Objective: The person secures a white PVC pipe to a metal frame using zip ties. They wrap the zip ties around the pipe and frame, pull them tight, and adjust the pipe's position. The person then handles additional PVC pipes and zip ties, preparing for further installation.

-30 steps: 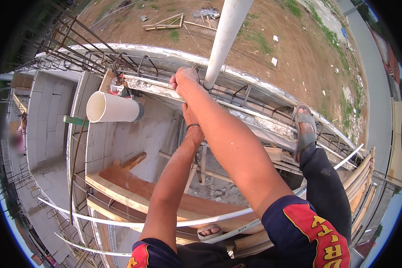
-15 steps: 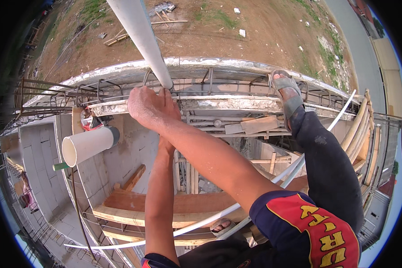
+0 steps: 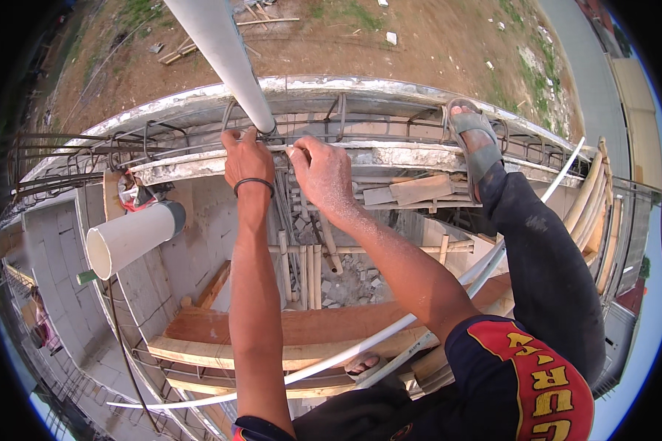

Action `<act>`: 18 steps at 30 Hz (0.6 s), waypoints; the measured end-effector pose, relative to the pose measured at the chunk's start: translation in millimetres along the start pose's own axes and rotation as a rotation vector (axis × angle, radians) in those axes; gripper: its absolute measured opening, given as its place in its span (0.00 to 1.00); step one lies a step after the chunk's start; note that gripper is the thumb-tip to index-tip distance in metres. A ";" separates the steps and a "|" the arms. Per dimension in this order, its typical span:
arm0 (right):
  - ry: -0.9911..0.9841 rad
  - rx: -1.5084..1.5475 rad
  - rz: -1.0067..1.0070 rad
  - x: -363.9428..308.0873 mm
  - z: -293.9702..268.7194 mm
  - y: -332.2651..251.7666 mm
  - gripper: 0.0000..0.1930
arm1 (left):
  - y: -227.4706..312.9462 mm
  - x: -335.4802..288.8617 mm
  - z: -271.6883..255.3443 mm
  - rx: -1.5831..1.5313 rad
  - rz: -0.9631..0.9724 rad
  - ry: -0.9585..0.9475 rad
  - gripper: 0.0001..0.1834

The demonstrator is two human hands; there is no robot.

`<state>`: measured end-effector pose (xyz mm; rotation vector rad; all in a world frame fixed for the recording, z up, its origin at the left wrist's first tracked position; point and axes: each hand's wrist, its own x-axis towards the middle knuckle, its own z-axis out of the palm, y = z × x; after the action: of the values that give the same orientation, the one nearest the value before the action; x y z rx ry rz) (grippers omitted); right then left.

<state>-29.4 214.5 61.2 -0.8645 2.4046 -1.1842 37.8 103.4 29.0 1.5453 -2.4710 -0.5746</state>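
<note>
A white pipe [image 3: 232, 62] rises from the steel bars [image 3: 338, 121] of the beam, its lower end just beyond my hands. My left hand [image 3: 248, 163], with a dark band on its wrist, is closed beside the pipe's foot. Its fingertips curl over the rough whitish form edge [image 3: 412, 156], and what they grip is hidden. Close on its right, my right hand [image 3: 322, 173] is dusty and pinched at the same edge. Whatever is between thumb and fingers is too small to make out.
My sandalled foot [image 3: 474, 143] is on the beam at right. A wide white pipe [image 3: 129, 239] juts out at left. A long thin white pipe [image 3: 346, 354] crosses below my arms, over wooden planks [image 3: 301, 334]. Rubble [image 3: 353, 283] lies far below; bare ground [image 3: 434, 59] is beyond.
My hands, crossed and bunched together at the pipe's foot before, are now apart. The right has moved to the right and nearer; the left now shows beside the pipe.
</note>
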 end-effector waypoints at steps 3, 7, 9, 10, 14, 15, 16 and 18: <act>-0.021 -0.071 -0.026 19.7 -0.7 6.1 0.10 | 3.0 9.3 -5.7 0.081 0.003 -0.097 0.16; -0.052 -0.086 -0.119 45.6 10.0 15.4 0.09 | 15.3 38.7 -18.1 0.119 -0.124 -0.383 0.18; -0.051 -0.087 -0.135 56.2 17.1 20.7 0.09 | 12.8 43.1 -18.2 0.124 -0.081 -0.392 0.18; -0.064 -0.085 -0.118 60.5 20.9 21.7 0.08 | 11.6 45.5 -17.0 0.126 -0.061 -0.397 0.18; -0.092 -0.005 -0.081 70.9 25.5 26.6 0.08 | -3.1 36.4 -7.7 0.147 0.052 -0.227 0.16; -0.086 -0.011 -0.097 72.5 26.3 31.9 0.09 | -2.6 37.3 -4.3 0.186 0.053 -0.242 0.16; -0.080 -0.017 -0.114 73.2 26.9 37.3 0.09 | -3.0 38.1 -1.6 0.187 0.064 -0.252 0.16; -0.087 -0.047 -0.099 73.6 29.1 43.8 0.09 | -3.2 40.0 0.8 0.189 0.081 -0.269 0.16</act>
<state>-86.8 170.3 7.1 -1.0392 2.3528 -1.1046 22.2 66.6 24.6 1.5099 -2.8493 -0.5842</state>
